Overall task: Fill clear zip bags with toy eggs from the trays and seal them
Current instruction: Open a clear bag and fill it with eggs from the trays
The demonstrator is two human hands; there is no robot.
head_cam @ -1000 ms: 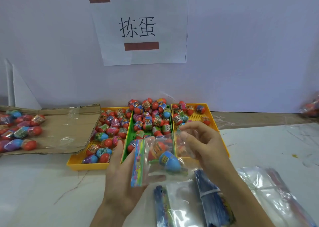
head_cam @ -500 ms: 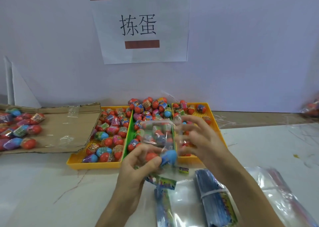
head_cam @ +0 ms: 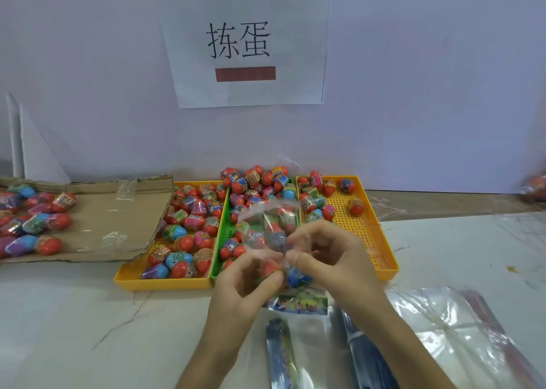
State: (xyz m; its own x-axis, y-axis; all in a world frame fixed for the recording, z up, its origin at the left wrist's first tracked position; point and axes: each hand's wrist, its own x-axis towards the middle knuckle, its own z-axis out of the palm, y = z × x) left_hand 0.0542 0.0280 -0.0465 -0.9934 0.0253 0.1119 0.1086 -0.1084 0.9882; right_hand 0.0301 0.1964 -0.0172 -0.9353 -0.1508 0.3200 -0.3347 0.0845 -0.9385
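Bare tabletop [head_cam: 65, 329] is stretching wide at the front left, leaving a hand room to pass. The left yellow tray [head_cam: 159, 283] and green tray [head_cam: 226, 229], both egg-heaped, are blocking the middle. The right yellow tray [head_cam: 366, 235] is showing open floor. Cardboard [head_cam: 118, 211] is crowding the far left, stacked bags [head_cam: 443, 329] the front right.

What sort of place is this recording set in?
Likely a small packing station: trays of wrapped toy eggs on a white table, stacked empty zip bags, and a printed sign taped to the wall.
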